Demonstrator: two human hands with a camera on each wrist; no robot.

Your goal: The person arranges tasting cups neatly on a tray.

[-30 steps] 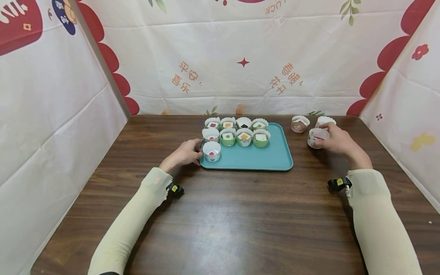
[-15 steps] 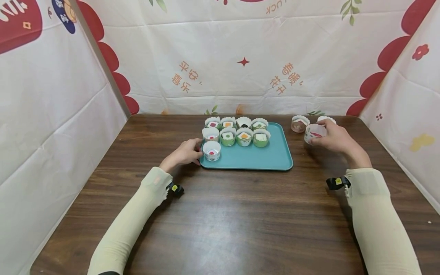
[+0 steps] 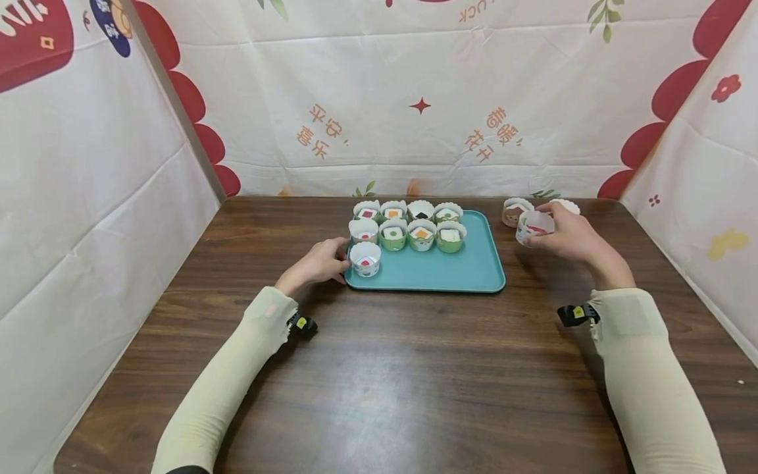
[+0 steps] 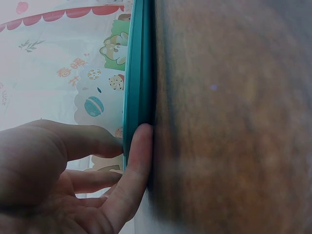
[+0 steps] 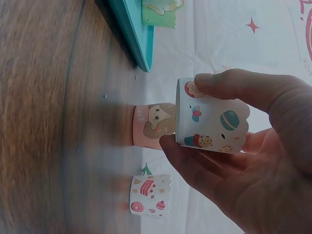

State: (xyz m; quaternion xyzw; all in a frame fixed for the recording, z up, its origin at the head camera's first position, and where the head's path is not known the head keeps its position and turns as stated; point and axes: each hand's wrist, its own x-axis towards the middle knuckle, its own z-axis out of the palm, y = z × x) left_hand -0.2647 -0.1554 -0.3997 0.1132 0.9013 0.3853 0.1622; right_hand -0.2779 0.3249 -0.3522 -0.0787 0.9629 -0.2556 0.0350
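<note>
My right hand [image 3: 574, 234] grips a white paper baking cup [image 5: 209, 122] by its sides, thumb on one face and fingers round the other. Small pastry prints mark its outside, and the head view shows something red and white inside. The cup is held off the table, close to a pink paper cup [image 5: 150, 124]. My left hand [image 3: 320, 262] holds the left rim of a teal tray [image 3: 438, 273], with one finger along its outer wall in the left wrist view. Beside that hand, a white paper cup [image 3: 364, 260] stands on the tray.
Two rows of filled paper cups, some with green walls like this green cup [image 3: 450, 242], stand across the tray's back. Another white cup [image 5: 150, 196] is on the table at the right, partly behind my right hand in the head view. Printed cloth [image 3: 367, 79] hangs behind.
My right hand has lifted the white cup off the table and carried it left and slightly back, closer to the pink cup. My left hand stays at the tray's edge.
</note>
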